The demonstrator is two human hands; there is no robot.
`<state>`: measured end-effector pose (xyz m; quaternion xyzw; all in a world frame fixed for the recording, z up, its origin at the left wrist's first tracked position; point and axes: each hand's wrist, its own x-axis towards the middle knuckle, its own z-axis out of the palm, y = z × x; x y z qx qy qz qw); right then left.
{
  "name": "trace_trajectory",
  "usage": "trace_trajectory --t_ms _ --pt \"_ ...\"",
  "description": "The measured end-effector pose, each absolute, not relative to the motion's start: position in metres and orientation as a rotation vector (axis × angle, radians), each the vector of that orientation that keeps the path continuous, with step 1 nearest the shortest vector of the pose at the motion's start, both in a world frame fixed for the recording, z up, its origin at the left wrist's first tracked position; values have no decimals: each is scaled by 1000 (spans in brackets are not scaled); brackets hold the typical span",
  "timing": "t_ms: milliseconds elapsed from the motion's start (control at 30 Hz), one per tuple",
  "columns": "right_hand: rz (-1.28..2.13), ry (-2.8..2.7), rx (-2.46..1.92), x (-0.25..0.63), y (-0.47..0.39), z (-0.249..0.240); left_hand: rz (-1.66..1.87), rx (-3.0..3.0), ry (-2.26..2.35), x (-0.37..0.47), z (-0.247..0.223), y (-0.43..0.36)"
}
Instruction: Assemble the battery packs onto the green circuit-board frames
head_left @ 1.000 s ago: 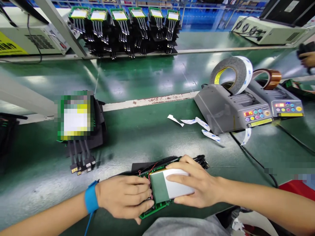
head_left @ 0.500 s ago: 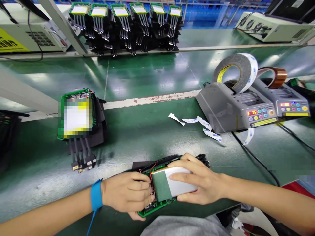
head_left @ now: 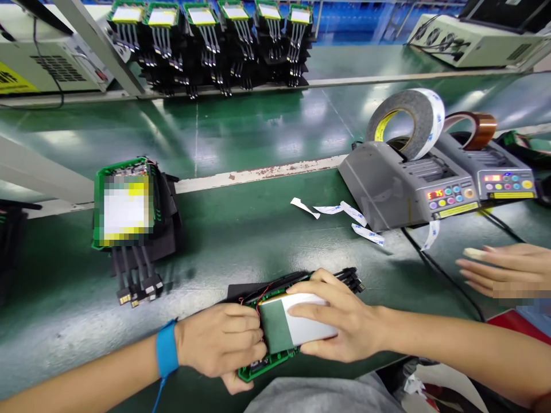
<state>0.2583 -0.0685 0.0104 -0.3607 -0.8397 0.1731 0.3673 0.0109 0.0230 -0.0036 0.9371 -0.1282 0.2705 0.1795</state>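
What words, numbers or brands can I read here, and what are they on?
"3M": white face of the grey tape roll, and the loose white strips.
"E 75", apparently: red display of the nearer tape machine.
Too small or blurred: farther machine's display, yellow sign, yellow tape core, yellow machine labels.
None visible on the held silver-and-green pack.

Your green workbench (head_left: 241, 229) bears a green-cased electronics unit (head_left: 127, 212) at ten o'clock, white 3M tape strips (head_left: 367, 234) at one and electric tape dispensers (head_left: 387, 183) at two.
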Motion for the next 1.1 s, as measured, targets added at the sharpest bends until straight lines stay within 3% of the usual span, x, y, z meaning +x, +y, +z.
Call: trace_trajectory --t_ms 467,867,1100 --pt "523 -2228 -922 256 -66 13 839 2633 -382 11 -12 23" --pt "524 -2251 -1204 239 -82 16 828 2616 -359 9 -13 23" --pt "354 -2508 -1229 244 -88 16 820 2653 -224 1 -12 16"
